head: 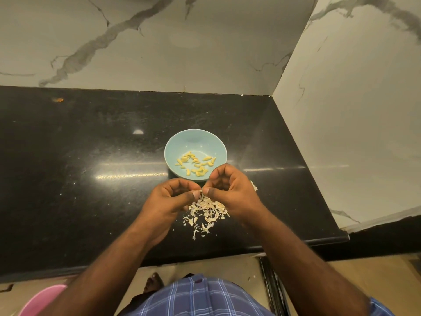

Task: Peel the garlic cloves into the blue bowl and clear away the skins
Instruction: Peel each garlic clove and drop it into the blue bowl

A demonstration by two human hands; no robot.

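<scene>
A blue bowl (195, 142) is set on the black bench (91, 156), towards the right side, with a scatter of peeled yellow garlic cloves (195, 165) lying in its bottom. The near rim of the bowl is covered by the knuckles of the right hand (230, 190). Just in front of the bowl the two hands are held close together above the bench, fingers curled inward. A small pale piece (201, 191) is pinched between the thumb of the left hand (169, 199) and the thumb of the right hand; whether it is a whole clove or only skin cannot be told, since most of it is hidden by the fingertips. Below the hands a heap of dry skins (206, 213) is spread on the bench, its far and side edges covered by both hands. A further scrap of skin (254, 185) is glimpsed just right of the right hand, partly hidden. A small orange speck (58, 99) at the far left edge of the bench is too small to identify. A marble wall (159, 42) rises behind.
</scene>
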